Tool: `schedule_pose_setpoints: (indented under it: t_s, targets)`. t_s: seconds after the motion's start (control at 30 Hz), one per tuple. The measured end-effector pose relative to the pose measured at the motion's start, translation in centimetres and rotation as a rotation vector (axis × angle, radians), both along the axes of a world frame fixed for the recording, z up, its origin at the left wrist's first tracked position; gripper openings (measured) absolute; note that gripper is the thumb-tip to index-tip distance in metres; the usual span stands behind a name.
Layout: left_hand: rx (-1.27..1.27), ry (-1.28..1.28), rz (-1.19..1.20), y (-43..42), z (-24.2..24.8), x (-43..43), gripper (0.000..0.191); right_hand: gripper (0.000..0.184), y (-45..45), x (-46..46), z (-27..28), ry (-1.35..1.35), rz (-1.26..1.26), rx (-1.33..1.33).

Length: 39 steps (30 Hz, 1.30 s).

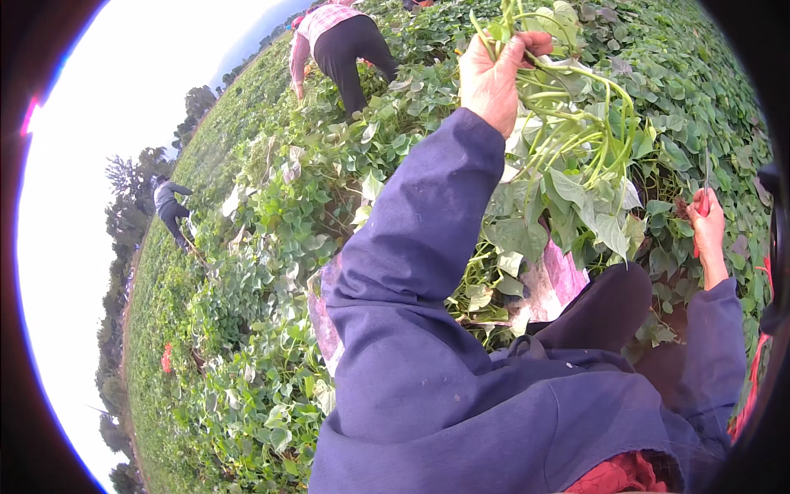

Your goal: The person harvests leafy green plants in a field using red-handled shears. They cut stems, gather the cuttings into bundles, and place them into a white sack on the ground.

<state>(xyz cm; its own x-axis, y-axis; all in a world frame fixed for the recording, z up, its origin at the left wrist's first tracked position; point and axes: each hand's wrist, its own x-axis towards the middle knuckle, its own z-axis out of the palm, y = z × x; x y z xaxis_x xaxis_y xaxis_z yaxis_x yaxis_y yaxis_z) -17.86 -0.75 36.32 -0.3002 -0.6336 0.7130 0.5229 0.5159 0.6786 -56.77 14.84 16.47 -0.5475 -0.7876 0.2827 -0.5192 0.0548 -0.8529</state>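
Observation:
My left hand (494, 80) is raised at the top of the head view, closed around a bunch of leafy green vine stems (574, 117), apparently sweet potato. Their long stalks and leaves droop to the right and below the fist. On the right, my right hand (708, 231) grips a red-handled cutting tool (702, 207) with its thin blade pointing up; the exact kind is too small to tell. Under the hanging leaves, a pink and white sack-like sheet (558, 272) shows beside my dark knee (608, 305). Leaves cover part of it.
Dense vines (259, 346) cover the field around me. A person in a checked shirt (339, 43) bends over the plants ahead; another person (170, 200) stoops farther left. Red strands (754, 364) hang at the right rim. An orange-red item (166, 357) lies among leaves at left.

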Motion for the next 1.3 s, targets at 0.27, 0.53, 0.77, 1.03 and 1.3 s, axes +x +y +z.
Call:
schedule_pose_setpoints:
  t_s: [0.27, 0.53, 0.77, 1.03, 1.3]
  targets:
    - [-0.272, -0.649, 0.522, -4.8, 7.4, 20.5, 0.02, 0.03, 8.0, -5.6, -7.1, 0.29, -0.268, 0.354]
    - [-0.475, -0.976, 1.233, -10.1, 8.5, 31.0, 0.018, 0.024, 7.9, 0.5, -7.0, -0.284, -0.082, 0.311]
    - [-0.267, -1.556, 0.696, -1.0, -19.3, 25.1, 0.022, 0.027, 9.0, 2.6, -10.1, -0.312, 0.016, 0.295]
    - [-0.135, -1.172, 0.627, 3.8, -31.8, 22.8, 0.027, 0.025, 10.6, 2.3, -10.4, -0.381, -0.052, 0.332]
    - [-0.461, -1.52, 0.572, 5.1, -26.4, 21.5, 0.045, 0.022, 11.3, 2.8, -10.9, -0.469, -0.095, 0.288]
